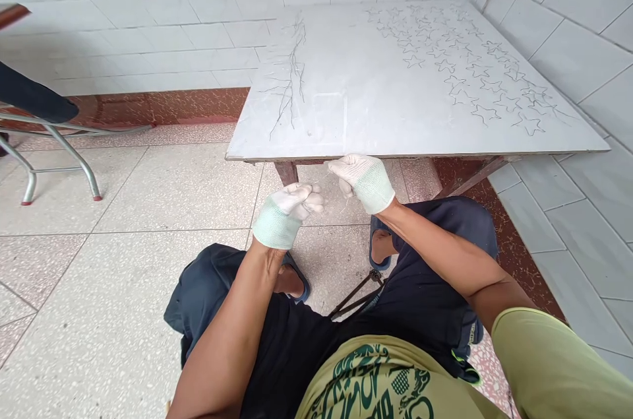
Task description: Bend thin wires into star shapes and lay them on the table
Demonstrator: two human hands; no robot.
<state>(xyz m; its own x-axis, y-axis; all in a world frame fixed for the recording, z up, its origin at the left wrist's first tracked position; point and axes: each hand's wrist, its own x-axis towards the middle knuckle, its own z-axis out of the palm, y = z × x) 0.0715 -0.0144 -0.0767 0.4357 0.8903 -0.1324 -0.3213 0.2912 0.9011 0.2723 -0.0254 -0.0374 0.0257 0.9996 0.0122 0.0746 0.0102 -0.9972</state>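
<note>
Wire (322,177) sits in the air just off the near edge of the table (390,122), strung between the right hand (352,171) and the left hand (295,199), both gloved. Right thumb and forefinger are pinched on it, thin tail dangling underneath; left fingers are curled in, apparently nipping the other part, but the strand's too fine for me to say exactly where it sits in the glove. Short span between the hands, which looks good for control. If it's being bent, I'd pinch right at the bend spot, hold firm with one hand, turn with the other, small moves; a longer free span would likely bow rather than crease. Glove fabric probably dulls the feel, so go by eye. Watch the tail: it could snag a knit cuff (374,186). Star-shaped outlines (414,62) crowd the right side of the tabletop, loose strands (293,76) lie on the left; working off the edge like this is sensible, since wire this thin probably tangles on contact.
</note>
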